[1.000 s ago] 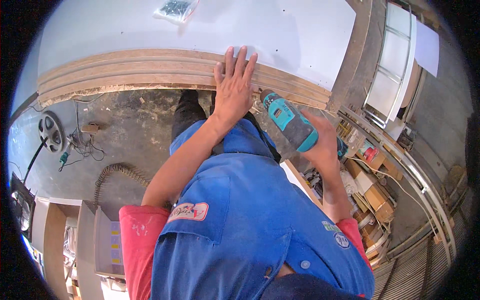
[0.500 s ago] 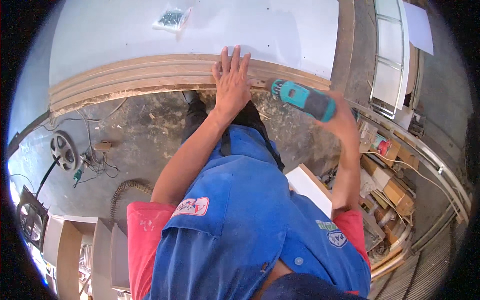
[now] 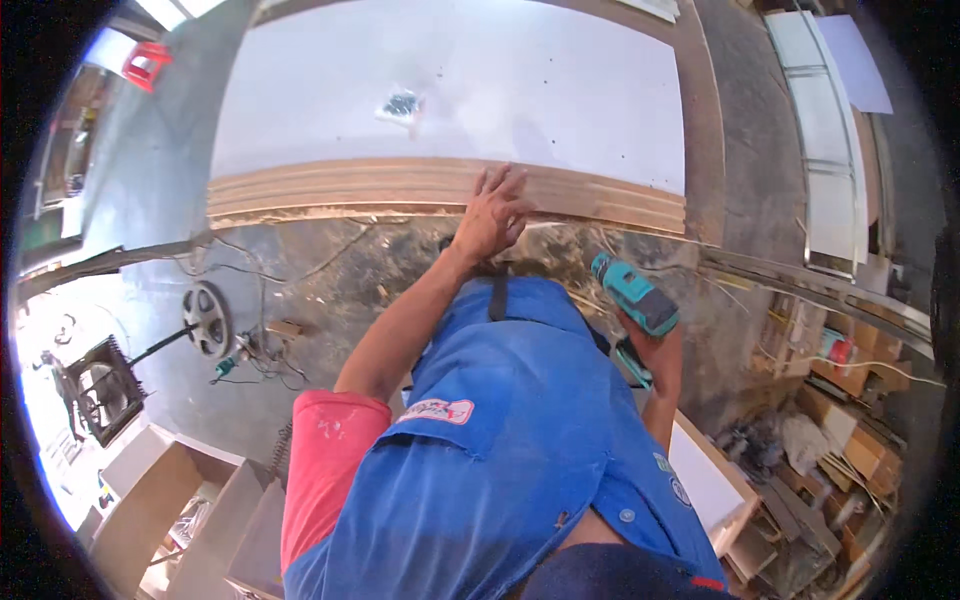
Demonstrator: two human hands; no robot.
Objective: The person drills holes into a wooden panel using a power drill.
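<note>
My left hand (image 3: 490,220) rests on the front edge of a stack of long wooden strips (image 3: 610,200), its fingers apart and slightly bent. The strips lie along the near side of a large white panel (image 3: 300,90) with small holes in it. A small clear bag of dark pieces (image 3: 400,106) lies on the panel. My right hand (image 3: 655,345) grips a teal and black cordless drill (image 3: 634,295), held below and right of the strips, apart from them, near my body in a blue shirt.
A framed white panel stack (image 3: 820,130) stands at the right, with metal rails (image 3: 880,310) and cardboard pieces below. At the left are a spoked wheel (image 3: 208,318), cables, a black fan-like unit (image 3: 105,390) and open wooden boxes (image 3: 135,530). A red stool (image 3: 146,67) sits farther back.
The drill in my right hand has moved down and away from the strips. My left hand's fingers have bent a little. The view has shifted, showing more of the room beyond the panel.
</note>
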